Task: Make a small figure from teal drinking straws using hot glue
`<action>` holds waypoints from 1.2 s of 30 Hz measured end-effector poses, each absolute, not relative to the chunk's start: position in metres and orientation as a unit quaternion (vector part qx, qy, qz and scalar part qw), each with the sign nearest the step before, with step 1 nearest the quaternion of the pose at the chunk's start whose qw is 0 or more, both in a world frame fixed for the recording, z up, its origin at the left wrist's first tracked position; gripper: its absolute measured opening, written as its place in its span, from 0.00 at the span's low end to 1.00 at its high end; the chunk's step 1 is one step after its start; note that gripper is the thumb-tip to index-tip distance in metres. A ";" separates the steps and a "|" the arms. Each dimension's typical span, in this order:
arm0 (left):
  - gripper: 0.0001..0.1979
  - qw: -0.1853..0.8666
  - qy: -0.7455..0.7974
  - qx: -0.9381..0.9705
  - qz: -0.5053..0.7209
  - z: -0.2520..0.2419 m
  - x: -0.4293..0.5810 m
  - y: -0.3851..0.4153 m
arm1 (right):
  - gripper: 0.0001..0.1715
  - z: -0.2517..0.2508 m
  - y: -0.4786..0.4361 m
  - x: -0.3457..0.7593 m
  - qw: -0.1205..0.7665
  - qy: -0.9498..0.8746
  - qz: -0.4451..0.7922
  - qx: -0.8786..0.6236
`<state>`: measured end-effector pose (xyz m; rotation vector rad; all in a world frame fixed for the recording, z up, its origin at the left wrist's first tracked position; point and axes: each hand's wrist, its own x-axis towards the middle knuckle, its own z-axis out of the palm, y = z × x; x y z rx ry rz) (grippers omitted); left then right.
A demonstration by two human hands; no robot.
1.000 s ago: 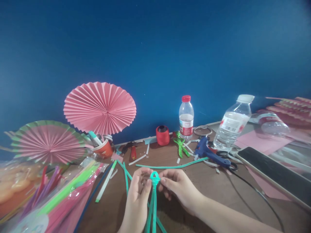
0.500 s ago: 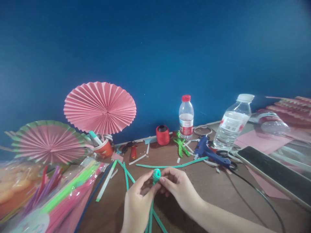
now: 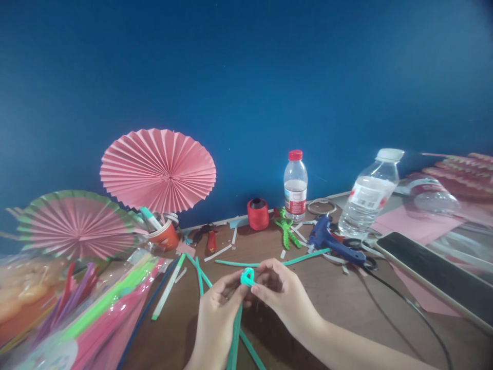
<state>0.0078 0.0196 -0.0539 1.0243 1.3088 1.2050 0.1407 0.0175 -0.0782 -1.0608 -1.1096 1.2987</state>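
Observation:
My left hand (image 3: 220, 309) pinches a teal pipe cleaner (image 3: 247, 276) whose top is bent into a small rounded loop. Long teal ends hang below it, past the fingers toward the bottom edge. From the other side my right hand (image 3: 284, 294) grips the same loop between thumb and fingers; its fingertips are partly hidden behind it. Just beyond the hands a straight teal pipe cleaner (image 3: 269, 263) lies on the brown table (image 3: 339, 313). To the left, more teal stems (image 3: 200, 277) cross one another.
Behind stand a red spool (image 3: 258, 215), a green twisted figure (image 3: 286, 231) and a red-capped bottle (image 3: 295, 187). A blue glue gun (image 3: 335, 242), white-capped bottle (image 3: 368, 195) and phone (image 3: 435, 277) are right. Bagged pipe cleaners (image 3: 111, 303), a cup (image 3: 165, 236) and a pink paper fan (image 3: 157, 169) are left.
The pipe cleaner's coiled top has turned and now shows as a more open loop. My right fingers have risen a little around it; my left hand has shifted slightly.

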 end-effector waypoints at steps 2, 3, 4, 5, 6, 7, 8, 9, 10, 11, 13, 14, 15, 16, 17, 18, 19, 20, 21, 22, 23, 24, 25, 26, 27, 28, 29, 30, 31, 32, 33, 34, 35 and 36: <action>0.16 0.537 0.531 0.421 0.502 -0.052 0.009 0.019 | 0.12 -0.079 0.017 0.141 0.532 -0.479 0.526 -0.458; 0.15 0.543 0.524 0.420 0.504 -0.051 0.010 0.018 | 0.12 -0.079 0.017 0.141 0.528 -0.487 0.521 -0.460; 0.15 0.543 0.519 0.422 0.507 -0.051 0.011 0.017 | 0.11 -0.079 0.017 0.140 0.524 -0.493 0.521 -0.459; 0.14 0.538 0.516 0.426 0.512 -0.051 0.012 0.017 | 0.10 -0.078 0.016 0.140 0.521 -0.497 0.526 -0.453; 0.14 0.529 0.514 0.433 0.518 -0.050 0.013 0.016 | 0.10 -0.077 0.015 0.140 0.519 -0.498 0.532 -0.447; 0.14 0.517 0.516 0.441 0.522 -0.051 0.013 0.015 | 0.09 -0.076 0.015 0.140 0.518 -0.500 0.536 -0.441; 0.14 0.503 0.521 0.451 0.522 -0.051 0.014 0.014 | 0.09 -0.076 0.014 0.140 0.518 -0.501 0.537 -0.439; 0.14 0.489 0.527 0.461 0.520 -0.051 0.014 0.013 | 0.09 -0.075 0.013 0.140 0.518 -0.504 0.534 -0.440; 0.14 0.477 0.533 0.471 0.517 -0.051 0.014 0.012 | 0.08 -0.075 0.013 0.140 0.518 -0.506 0.528 -0.443; 0.14 0.466 0.537 0.480 0.513 -0.052 0.013 0.012 | 0.08 -0.076 0.013 0.140 0.519 -0.508 0.523 -0.447; 0.14 0.454 0.541 0.497 0.504 -0.053 0.013 0.010 | 0.08 -0.077 0.013 0.140 0.519 -0.508 0.521 -0.448; 0.14 0.451 0.542 0.502 0.501 -0.053 0.012 0.010 | 0.08 -0.077 0.013 0.140 0.521 -0.507 0.520 -0.448; 0.14 0.450 0.542 0.506 0.498 -0.054 0.012 0.010 | 0.08 -0.078 0.013 0.140 0.523 -0.508 0.517 -0.448; 0.14 0.451 0.541 0.507 0.496 -0.054 0.012 0.010 | 0.08 -0.078 0.013 0.140 0.526 -0.509 0.513 -0.449; 0.13 0.453 0.540 0.507 0.496 -0.053 0.012 0.010 | 0.08 -0.078 0.013 0.139 0.529 -0.512 0.507 -0.448; 0.13 0.457 0.537 0.506 0.496 -0.053 0.013 0.010 | 0.08 -0.077 0.013 0.139 0.532 -0.515 0.501 -0.447; 0.12 0.460 0.534 0.506 0.498 -0.052 0.013 0.010 | 0.09 -0.076 0.013 0.140 0.536 -0.519 0.496 -0.445; 0.12 0.463 0.530 0.505 0.499 -0.051 0.014 0.010 | 0.10 -0.076 0.012 0.140 0.540 -0.523 0.491 -0.441; 0.11 0.466 0.527 0.505 0.500 -0.050 0.014 0.010 | 0.11 -0.075 0.012 0.140 0.542 -0.528 0.485 -0.438; 0.11 0.470 0.524 0.503 0.501 -0.049 0.015 0.010 | 0.13 -0.074 0.012 0.140 0.544 -0.533 0.477 -0.437; 0.11 0.474 0.522 0.501 0.503 -0.048 0.015 0.010 | 0.13 -0.073 0.012 0.141 0.545 -0.539 0.469 -0.438; 0.11 0.479 0.520 0.497 0.504 -0.048 0.016 0.009 | 0.13 -0.072 0.012 0.141 0.543 -0.545 0.462 -0.441; 0.11 0.484 0.518 0.492 0.506 -0.047 0.016 0.009 | 0.13 -0.072 0.012 0.141 0.541 -0.550 0.454 -0.446; 0.11 0.488 0.515 0.487 0.509 -0.047 0.016 0.009 | 0.13 -0.071 0.012 0.142 0.538 -0.554 0.446 -0.452; 0.11 0.492 0.513 0.482 0.512 -0.047 0.017 0.009 | 0.12 -0.070 0.012 0.142 0.536 -0.558 0.436 -0.458; 0.11 0.496 0.509 0.478 0.516 -0.048 0.017 0.009 | 0.12 -0.070 0.012 0.142 0.535 -0.562 0.428 -0.464; 0.11 0.501 0.505 0.474 0.519 -0.048 0.017 0.009 | 0.12 -0.069 0.011 0.143 0.535 -0.565 0.418 -0.468; 0.12 0.506 0.502 0.469 0.521 -0.049 0.017 0.009 | 0.12 -0.068 0.010 0.143 0.536 -0.568 0.408 -0.472; 0.12 0.513 0.498 0.464 0.524 -0.050 0.017 0.010 | 0.12 -0.067 0.009 0.143 0.538 -0.568 0.400 -0.477; 0.13 0.519 0.495 0.456 0.526 -0.051 0.017 0.010 | 0.12 -0.067 0.009 0.143 0.540 -0.564 0.396 -0.482; 0.13 0.525 0.493 0.450 0.529 -0.052 0.017 0.010 | 0.12 -0.067 0.008 0.143 0.544 -0.558 0.397 -0.486; 0.13 0.527 0.492 0.446 0.531 -0.053 0.017 0.009 | 0.11 -0.067 0.007 0.143 0.547 -0.550 0.400 -0.489; 0.13 0.525 0.491 0.445 0.535 -0.054 0.017 0.009 | 0.09 -0.068 0.007 0.143 0.550 -0.543 0.405 -0.488; 0.13 0.517 0.490 0.448 0.541 -0.055 0.017 0.009 | 0.08 -0.069 0.007 0.143 0.552 -0.539 0.411 -0.485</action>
